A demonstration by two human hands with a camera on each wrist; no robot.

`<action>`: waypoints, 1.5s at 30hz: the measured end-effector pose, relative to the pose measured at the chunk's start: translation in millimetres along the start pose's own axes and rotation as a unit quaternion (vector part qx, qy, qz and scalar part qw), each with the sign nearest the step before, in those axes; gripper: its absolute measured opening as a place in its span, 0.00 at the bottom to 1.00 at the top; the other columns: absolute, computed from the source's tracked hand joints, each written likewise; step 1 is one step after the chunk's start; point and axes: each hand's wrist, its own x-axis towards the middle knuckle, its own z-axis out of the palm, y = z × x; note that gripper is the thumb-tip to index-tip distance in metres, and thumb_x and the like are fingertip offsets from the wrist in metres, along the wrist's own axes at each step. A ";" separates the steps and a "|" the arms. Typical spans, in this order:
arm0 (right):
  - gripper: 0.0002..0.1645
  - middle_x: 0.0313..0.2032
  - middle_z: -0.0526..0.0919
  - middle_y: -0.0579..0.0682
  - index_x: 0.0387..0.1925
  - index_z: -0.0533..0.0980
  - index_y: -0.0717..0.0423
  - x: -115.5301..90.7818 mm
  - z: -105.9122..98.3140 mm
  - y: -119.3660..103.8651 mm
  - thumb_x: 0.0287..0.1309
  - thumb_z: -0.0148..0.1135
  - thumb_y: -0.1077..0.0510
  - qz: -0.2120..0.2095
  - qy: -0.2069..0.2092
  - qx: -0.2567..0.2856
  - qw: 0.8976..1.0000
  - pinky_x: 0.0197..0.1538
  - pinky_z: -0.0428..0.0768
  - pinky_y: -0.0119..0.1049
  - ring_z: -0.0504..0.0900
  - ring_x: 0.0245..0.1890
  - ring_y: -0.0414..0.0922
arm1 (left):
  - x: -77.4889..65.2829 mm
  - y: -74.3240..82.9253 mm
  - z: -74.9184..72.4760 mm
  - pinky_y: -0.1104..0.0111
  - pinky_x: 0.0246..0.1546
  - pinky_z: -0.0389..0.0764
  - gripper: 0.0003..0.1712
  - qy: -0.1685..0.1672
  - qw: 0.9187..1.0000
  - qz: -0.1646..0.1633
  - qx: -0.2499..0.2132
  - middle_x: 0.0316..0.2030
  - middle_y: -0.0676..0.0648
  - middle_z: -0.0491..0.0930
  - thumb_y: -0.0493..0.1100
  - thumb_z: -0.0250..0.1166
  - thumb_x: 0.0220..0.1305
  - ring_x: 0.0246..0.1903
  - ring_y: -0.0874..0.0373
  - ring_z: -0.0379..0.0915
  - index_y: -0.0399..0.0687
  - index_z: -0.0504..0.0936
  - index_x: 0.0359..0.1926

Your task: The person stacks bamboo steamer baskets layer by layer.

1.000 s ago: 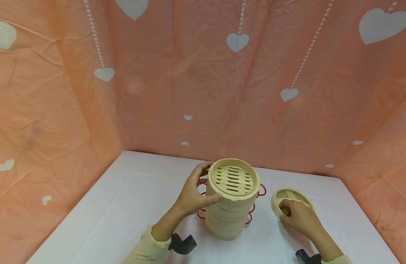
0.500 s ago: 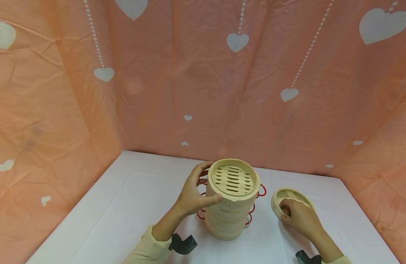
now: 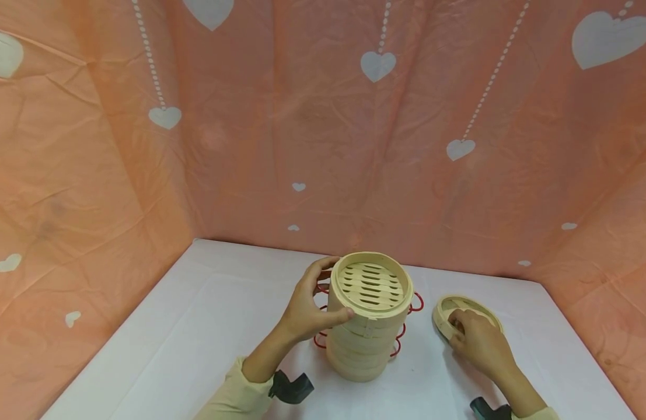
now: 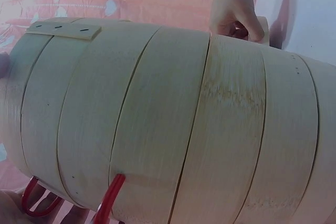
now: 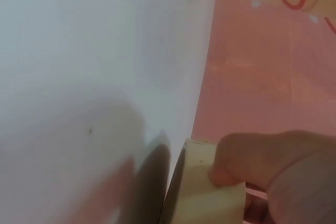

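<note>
A tall stack of round bamboo steamer baskets stands upright in the head view, its slatted top tier facing up. My left hand grips the stack near the top, thumb on the front and fingers round the far left side. In the left wrist view the bamboo wall fills most of the picture. To the right of the stack, a shallow round bamboo lid tilts in my right hand, which pinches its near rim. The right wrist view has the thumb pressed on the outside of the lid's wall.
Red loop handles stick out from both sides of the stack. Everything stands on a white-covered table. An orange-pink curtain with pale hearts encloses the back and sides. A dark wrist mount sits at each cuff.
The lid has tilted and shifted slightly up and to the right with my right hand, its near edge looking raised. My left hand and the stack stay where they were.
</note>
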 end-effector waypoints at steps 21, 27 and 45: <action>0.17 0.27 0.77 0.50 0.32 0.78 0.48 -0.7 -10.3 1.4 0.32 0.68 0.64 -0.088 0.152 -0.041 0.984 0.23 0.70 0.48 0.76 0.28 0.54 | 0.6 0.8 -0.6 0.64 0.52 0.76 0.48 -0.006 1.000 -0.006 -0.009 0.61 0.47 0.71 0.49 0.75 0.42 0.57 0.50 0.71 0.49 0.66 0.66; 0.18 0.28 0.77 0.51 0.32 0.79 0.49 1.3 -19.3 -1.6 0.30 0.68 0.64 -0.110 0.180 -0.039 0.977 0.23 0.71 0.51 0.76 0.29 0.56 | 0.4 1.5 -1.2 0.63 0.52 0.76 0.47 -0.008 1.000 -0.006 -0.008 0.61 0.47 0.71 0.50 0.75 0.43 0.58 0.49 0.71 0.48 0.66 0.66; 0.17 0.29 0.77 0.49 0.32 0.80 0.51 13.4 -57.2 -29.5 0.33 0.62 0.66 -0.159 0.258 0.012 0.953 0.28 0.68 0.48 0.73 0.30 0.53 | 0.7 1.9 -2.2 0.66 0.52 0.76 0.47 -0.010 1.000 -0.009 -0.010 0.60 0.46 0.71 0.51 0.74 0.43 0.58 0.49 0.70 0.48 0.66 0.65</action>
